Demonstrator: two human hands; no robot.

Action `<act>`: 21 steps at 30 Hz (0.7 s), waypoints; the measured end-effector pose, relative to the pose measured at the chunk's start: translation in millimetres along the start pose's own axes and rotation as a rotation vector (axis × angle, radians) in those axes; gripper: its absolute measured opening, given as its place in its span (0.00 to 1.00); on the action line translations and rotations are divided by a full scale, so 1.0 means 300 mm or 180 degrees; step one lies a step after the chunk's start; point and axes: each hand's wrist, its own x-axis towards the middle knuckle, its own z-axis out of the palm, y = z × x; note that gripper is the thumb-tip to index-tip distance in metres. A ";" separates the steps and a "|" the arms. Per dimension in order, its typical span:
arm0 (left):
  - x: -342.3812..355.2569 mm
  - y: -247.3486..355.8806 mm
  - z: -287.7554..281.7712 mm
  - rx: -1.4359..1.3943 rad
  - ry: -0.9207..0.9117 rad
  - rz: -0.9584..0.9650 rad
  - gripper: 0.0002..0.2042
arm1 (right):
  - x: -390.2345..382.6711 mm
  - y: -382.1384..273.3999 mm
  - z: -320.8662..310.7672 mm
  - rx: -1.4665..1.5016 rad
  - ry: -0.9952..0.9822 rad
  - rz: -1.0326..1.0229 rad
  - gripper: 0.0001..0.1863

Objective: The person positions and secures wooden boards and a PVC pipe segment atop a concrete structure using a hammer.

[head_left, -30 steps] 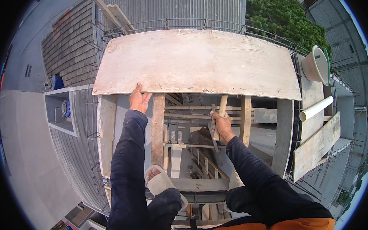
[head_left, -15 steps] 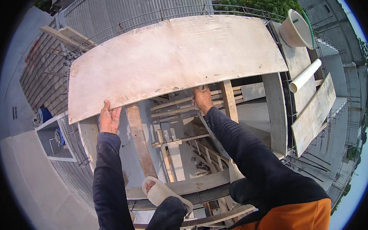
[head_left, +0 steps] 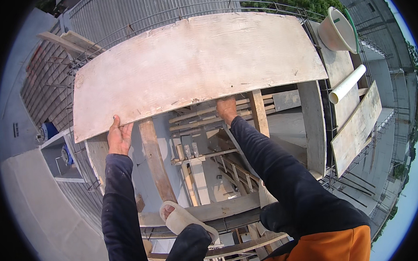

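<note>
Open gap between beams (head_left: 156,160), left of right hand (head_left: 226,110); panel (head_left: 193,62) covers far end.

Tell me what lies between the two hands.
In the head view, a wooden beam and, farther down, round poles lie between the left hand and the right hand.

Bright daylight lights the plywood board (head_left: 197,66) most strongly: its pale face looks slightly washed out, though grain and stains are readable. Right of the board, the bucket (head_left: 333,34) and white pipe (head_left: 348,84) also catch strong light. Shade gathers under the board's near edge, and the timber framing (head_left: 259,112) below it sits duller. Nearer than the board, the dark sleeves (head_left: 283,160) swallow fine detail. Beyond its far edge, the corrugated roof (head_left: 154,10) appears softer than the board's crisp surface. The fisheye lens bows the board's long edges; far out on either side of it, blue fringing borders the black rim.
</note>
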 end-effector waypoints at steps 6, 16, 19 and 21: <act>0.010 0.055 -0.101 0.0114 -0.0018 0.0085 0.24 | 0.088 -0.060 -0.040 0.2077 -0.1920 0.1167 0.20; -0.018 0.073 -0.108 0.0100 0.0136 0.0186 0.26 | 0.088 -0.209 0.011 0.2732 -0.2021 0.3373 0.13; -0.006 0.089 -0.130 0.0137 0.0103 0.0171 0.27 | 0.062 -0.182 0.027 0.1847 -0.1558 0.1127 0.13; -0.016 0.120 -0.191 0.0167 0.0214 0.0291 0.25 | 0.068 -0.209 0.060 0.0331 -0.1551 0.0337 0.13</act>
